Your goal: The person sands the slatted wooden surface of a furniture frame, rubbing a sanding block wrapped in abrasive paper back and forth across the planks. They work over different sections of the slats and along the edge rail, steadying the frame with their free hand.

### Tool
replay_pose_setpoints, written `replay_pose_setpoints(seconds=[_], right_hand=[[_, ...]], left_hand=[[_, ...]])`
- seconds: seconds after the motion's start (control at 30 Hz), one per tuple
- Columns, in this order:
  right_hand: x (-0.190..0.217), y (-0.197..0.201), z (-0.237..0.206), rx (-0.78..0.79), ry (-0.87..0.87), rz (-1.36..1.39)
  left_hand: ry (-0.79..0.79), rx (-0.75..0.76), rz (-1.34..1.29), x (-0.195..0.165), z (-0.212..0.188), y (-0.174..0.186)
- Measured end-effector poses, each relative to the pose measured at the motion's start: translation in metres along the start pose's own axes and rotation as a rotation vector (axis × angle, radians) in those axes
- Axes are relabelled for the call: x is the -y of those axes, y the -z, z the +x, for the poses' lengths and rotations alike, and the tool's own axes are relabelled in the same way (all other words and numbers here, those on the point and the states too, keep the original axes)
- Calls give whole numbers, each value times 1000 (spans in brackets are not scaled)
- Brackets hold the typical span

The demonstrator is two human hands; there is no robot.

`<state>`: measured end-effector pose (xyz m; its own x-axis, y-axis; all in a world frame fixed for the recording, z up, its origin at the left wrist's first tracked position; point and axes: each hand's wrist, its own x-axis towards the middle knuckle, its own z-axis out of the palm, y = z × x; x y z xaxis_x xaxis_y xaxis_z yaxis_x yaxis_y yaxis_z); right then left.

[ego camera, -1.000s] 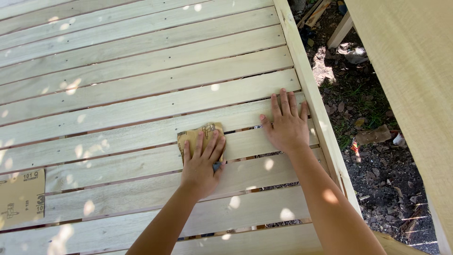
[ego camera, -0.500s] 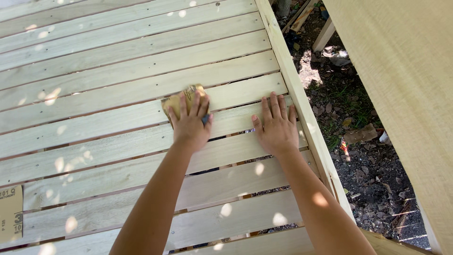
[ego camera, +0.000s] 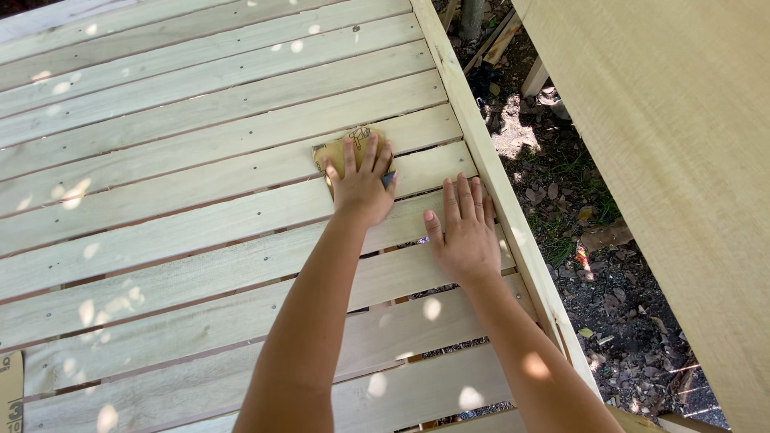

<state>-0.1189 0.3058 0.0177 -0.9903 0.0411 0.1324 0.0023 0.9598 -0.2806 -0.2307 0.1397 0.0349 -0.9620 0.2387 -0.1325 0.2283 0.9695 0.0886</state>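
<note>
Left hand (ego camera: 362, 183) pressed flat, fingers spread open, on a tan folded sheet of sandpaper (ego camera: 343, 150) lying just above frame centre on a pale wooden slat panel (ego camera: 176, 160); nothing gripped, paper pinned under palm and fingers. Right hand (ego camera: 464, 234) also flat and open, fingers together, resting on a slat just right of centre beside the panel's right edge rail (ego camera: 489, 172). Dark soil with leaf litter (ego camera: 593, 273) right of the panel; large tan plywood board (ego camera: 682, 144) filling the upper right.
</note>
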Motion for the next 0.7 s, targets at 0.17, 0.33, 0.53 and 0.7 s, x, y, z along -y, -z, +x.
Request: replay_pose_setpoints(seconds=[0.17,0.33,0.53,0.7], right_hand=[[-3,11,-3,-78,109,68],[9,25,-3,23,339,-11],[59,-6,23,165,476,-96],[32,-5,53,-40,298,-109]], left_hand=[[-144,-139,-145,-11,-7,-17],[-406,-162,-433,17,-90,-22],[-249,-236,-300,66,-124,-15],[156,-320,-108,133,-109,-12]])
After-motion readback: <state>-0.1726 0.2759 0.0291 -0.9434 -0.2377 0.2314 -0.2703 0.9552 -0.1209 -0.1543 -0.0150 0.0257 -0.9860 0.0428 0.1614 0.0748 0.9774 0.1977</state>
